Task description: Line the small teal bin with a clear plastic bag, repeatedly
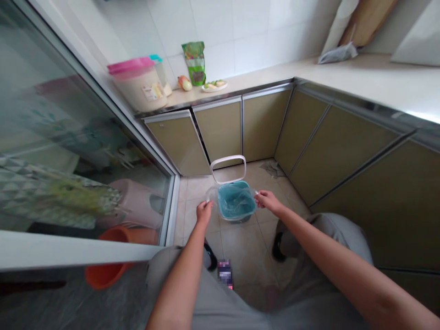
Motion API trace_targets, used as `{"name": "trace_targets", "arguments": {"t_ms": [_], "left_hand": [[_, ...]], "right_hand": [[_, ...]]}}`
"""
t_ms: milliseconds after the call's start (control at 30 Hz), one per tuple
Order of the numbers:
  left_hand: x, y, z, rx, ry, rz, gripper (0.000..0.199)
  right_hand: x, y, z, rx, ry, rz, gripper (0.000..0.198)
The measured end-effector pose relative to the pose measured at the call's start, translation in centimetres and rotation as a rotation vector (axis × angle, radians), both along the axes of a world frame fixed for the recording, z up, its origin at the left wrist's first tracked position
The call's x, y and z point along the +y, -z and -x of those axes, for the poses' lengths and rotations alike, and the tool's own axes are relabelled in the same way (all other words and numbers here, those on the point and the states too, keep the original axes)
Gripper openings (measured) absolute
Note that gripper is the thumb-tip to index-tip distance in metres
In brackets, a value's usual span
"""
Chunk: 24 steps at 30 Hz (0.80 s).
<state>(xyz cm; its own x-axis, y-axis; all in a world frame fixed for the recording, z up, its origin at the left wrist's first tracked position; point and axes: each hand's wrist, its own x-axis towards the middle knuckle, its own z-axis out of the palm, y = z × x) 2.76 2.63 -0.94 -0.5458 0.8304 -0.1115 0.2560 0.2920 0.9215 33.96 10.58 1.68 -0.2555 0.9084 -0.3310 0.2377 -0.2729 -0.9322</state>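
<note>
Bag (234,201), clear and thin, spread over the mouth of the blue bin (243,184). The left hand (204,211) clamps its edge between fingers left of the bin, the right hand (269,200) likewise to the right; a white frame (228,158) stands behind. Even, gentle tension should keep it centred.

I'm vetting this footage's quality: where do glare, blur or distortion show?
In the head view, glare whitens the countertop at right; the scene in the glass panel is blurred; wide-angle distortion seems to slant the cabinets; the clear plastic bag looks faint; a pixelated patch sits low centre.
</note>
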Motion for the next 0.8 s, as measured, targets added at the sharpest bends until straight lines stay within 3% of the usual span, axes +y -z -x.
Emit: {"name": "trace_targets", "arguments": {"t_ms": [367,567,700,800], "left_hand": [[-2.4,-11.8,1.2,-0.115,0.017,-0.335,0.029],[-3.5,-20.4,1.5,-0.239,0.081,-0.522,0.024],[-5.2,-25.2,0.7,-0.357,0.170,-0.561,0.020],[-6.8,-27.4,0.0,-0.424,0.251,-0.545,0.018]], "right_hand": [[-1.9,-12.2,-5.0,0.158,0.062,-0.049,0.029],[-2.2,-19.3,-6.7,0.234,0.051,-0.157,0.029],[-2.9,-23.3,-7.4,0.218,0.047,-0.249,0.030],[-3.9,-25.4,-7.9,0.191,0.043,-0.284,0.030]]}}
